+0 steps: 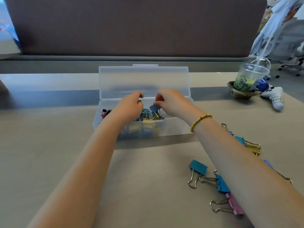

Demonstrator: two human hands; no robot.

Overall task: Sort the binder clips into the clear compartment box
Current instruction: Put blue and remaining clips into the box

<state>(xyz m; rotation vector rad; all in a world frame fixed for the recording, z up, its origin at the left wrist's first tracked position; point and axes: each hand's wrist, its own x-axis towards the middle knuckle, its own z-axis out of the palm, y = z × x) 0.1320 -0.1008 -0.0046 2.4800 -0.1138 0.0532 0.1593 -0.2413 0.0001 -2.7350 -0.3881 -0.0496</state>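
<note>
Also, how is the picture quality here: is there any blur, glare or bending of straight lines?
Head view: the wide lens bows the table edge and the dark panel behind; the blue clip pinched by the right hand is smeared by motion; the clear box has a hazy front wall, so the clips inside look washed out; its lid shows soft glare; shadows are soft.

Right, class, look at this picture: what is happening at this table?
A person is sorting binder clips into a clear compartment box whose lid stands open. The right hand pinches a blue clip just above the box, while the left hand is curled over the box and seems to hold something small. Several coloured clips already lie inside. More large clips, among them a teal clip, wait on the table beside the right forearm.
</note>
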